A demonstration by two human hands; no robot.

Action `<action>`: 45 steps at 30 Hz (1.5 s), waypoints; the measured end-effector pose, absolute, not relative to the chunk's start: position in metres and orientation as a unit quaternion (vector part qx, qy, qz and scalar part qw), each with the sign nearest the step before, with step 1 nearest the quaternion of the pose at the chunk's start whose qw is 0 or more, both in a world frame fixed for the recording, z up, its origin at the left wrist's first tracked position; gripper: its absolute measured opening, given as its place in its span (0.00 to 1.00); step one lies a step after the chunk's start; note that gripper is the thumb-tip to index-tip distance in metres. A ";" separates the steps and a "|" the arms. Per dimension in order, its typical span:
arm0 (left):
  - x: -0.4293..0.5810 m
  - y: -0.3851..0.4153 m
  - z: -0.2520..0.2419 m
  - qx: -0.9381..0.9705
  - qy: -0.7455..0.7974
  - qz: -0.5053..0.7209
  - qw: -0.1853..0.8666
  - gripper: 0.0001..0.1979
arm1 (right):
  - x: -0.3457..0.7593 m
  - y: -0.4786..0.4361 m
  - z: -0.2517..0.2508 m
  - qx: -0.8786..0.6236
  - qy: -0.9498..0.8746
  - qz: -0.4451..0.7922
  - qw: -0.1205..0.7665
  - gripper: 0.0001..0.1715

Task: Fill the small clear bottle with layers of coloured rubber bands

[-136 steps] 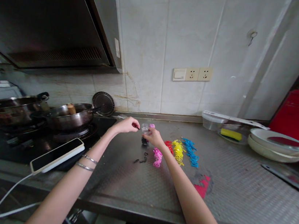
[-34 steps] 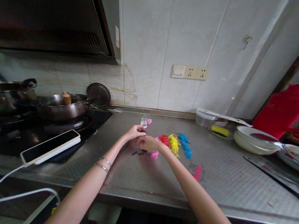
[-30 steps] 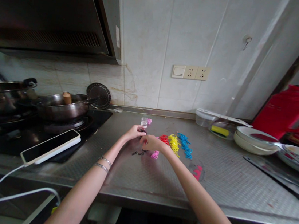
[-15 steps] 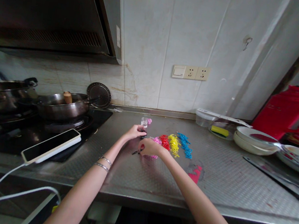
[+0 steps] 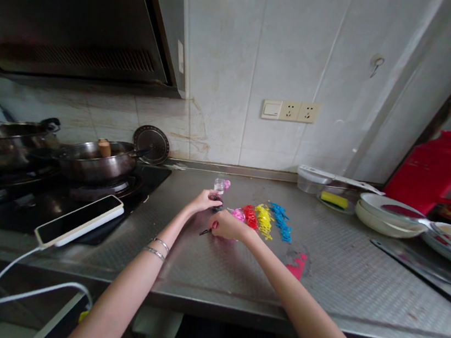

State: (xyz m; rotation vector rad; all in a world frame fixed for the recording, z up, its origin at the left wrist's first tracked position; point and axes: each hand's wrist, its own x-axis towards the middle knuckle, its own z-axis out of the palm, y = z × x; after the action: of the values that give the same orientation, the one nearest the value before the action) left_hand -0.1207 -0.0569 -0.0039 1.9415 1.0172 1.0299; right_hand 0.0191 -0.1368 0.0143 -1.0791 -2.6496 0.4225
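A grey metal table runs along a tiled kitchen wall. Near its front left, a phone lies face up on the corner of a black stove.

Both forearms reach in from the near edge. The left wrist wears two thin bracelets. The right hand rests curled on the table, knuckles up, its fingertips down beside a small black piece. Whether it grips anything cannot be told.

Just beyond it, the left hand is closed around the dark lower part of a small clear jar, which stands upright on the table. A pink lid lies just behind the jar.

To the right of the hands, four small heaps of loops sit side by side: pink, red, yellow and blue. A red smear marks the table nearer the front.

Farther back, two pans sit on the stove. White bowls and a red jug stand far right, under a wall socket.
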 end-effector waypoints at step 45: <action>-0.121 -0.054 -0.004 0.735 0.392 0.396 0.386 0.13 | 0.005 -0.124 0.051 -0.310 -0.934 0.161 0.074 0.16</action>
State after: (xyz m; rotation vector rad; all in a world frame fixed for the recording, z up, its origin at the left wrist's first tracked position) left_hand -0.1206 -0.0538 -0.0036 1.8710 0.9992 1.0090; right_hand 0.0048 -0.1240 0.0505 -0.9300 -2.8045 0.4841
